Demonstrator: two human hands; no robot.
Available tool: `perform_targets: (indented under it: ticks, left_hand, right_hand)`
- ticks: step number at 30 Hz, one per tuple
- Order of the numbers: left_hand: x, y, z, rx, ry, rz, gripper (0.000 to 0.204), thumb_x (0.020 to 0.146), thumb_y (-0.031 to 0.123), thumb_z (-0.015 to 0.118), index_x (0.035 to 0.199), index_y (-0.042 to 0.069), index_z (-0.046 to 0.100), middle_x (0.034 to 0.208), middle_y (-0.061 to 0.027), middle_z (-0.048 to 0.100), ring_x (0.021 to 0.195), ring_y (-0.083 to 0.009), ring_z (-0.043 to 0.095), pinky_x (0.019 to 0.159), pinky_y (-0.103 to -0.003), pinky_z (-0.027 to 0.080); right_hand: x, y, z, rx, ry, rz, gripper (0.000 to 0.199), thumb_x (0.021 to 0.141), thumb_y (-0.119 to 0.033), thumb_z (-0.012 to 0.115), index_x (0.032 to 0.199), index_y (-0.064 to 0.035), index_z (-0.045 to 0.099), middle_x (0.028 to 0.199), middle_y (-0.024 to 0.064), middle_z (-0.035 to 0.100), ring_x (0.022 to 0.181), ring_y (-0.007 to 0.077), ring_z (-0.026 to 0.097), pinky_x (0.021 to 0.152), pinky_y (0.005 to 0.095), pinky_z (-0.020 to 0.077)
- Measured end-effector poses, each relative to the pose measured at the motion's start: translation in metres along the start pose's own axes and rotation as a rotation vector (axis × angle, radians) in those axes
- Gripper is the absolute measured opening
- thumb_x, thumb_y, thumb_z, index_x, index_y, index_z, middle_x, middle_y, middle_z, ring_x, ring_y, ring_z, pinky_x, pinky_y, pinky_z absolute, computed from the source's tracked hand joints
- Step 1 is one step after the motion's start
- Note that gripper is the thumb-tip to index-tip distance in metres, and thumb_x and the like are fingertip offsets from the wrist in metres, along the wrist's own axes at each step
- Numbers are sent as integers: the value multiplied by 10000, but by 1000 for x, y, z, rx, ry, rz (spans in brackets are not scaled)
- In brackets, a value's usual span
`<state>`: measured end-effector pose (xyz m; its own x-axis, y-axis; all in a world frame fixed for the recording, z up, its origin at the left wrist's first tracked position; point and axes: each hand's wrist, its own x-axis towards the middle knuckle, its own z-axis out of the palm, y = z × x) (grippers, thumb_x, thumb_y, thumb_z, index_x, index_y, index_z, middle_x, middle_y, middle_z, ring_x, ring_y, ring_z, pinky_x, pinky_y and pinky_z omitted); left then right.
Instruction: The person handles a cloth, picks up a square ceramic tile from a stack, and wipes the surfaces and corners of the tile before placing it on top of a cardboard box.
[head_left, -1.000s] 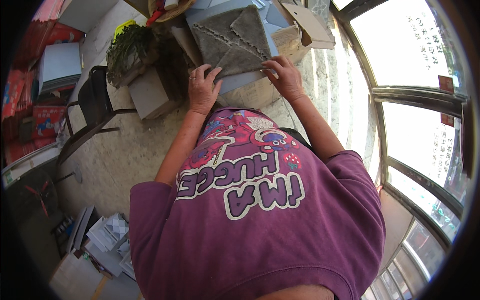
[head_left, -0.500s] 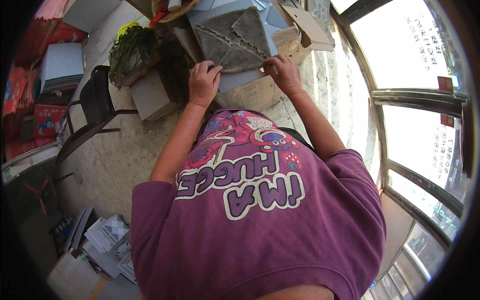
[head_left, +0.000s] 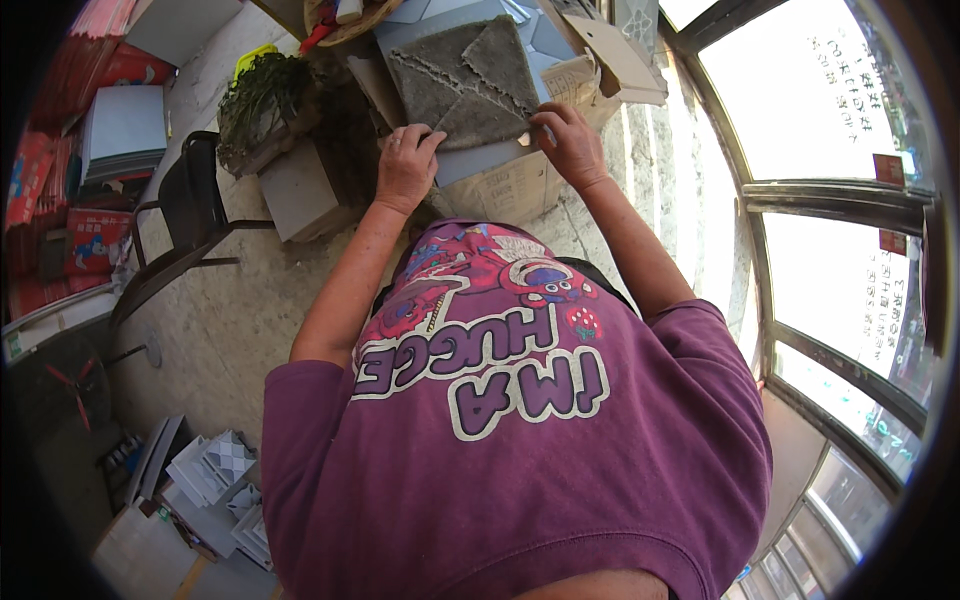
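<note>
A square, dark grey, fuzzy cloth [head_left: 468, 85] lies with its flaps folded inward like an envelope, their frayed edges meeting near the middle. It rests on a pale blue-grey surface [head_left: 470, 160] on top of a cardboard box [head_left: 505, 192]. At the cloth's near left corner, my left hand [head_left: 408, 165] has its fingers bent and pressed together on the edge. My right hand [head_left: 572, 145] pinches at the near right corner, thumb and fingers close together. The fingertips partly cover both corners.
Open box flaps [head_left: 610, 55] stick out at the right, beside large windows [head_left: 800, 90]. Left of the box are dark green plants [head_left: 265, 100], a cardboard box [head_left: 305, 190] and a black chair [head_left: 190, 190]. A basket [head_left: 365, 20] stands at the far edge.
My right hand has shifted slightly away from me along the cloth's near right corner. My left hand stays at the near left corner, and the cloth remains folded.
</note>
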<state>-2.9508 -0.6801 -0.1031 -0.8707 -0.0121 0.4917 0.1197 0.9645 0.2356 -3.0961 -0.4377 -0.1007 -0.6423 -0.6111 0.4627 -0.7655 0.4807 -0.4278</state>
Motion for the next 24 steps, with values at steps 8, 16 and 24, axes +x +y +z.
perform_targets:
  ticks: [8,16,24]
  left_hand:
    - [4,6,-3,-46,34,-72,219,701,1,627,894,99,665,882,-49,588,862,-249,569,776,-365,457]
    - [-15,19,-8,-106,19,-106,196,697,27,633,879,98,649,904,-49,570,877,-251,558,791,-376,464]
    - [-24,25,-10,-156,-1,-158,218,715,2,609,913,82,654,935,-68,584,904,-273,558,798,-377,455]
  right_hand:
    - [1,-2,-10,-12,-36,40,147,776,-130,657,918,-171,653,829,13,616,829,226,609,688,357,515]
    - [-26,-9,-23,38,-128,88,148,799,-127,647,936,-181,660,854,26,632,764,256,634,632,371,516]
    - [-33,-13,-23,128,-188,199,147,841,-141,622,977,-189,655,910,36,639,766,290,644,629,392,522]
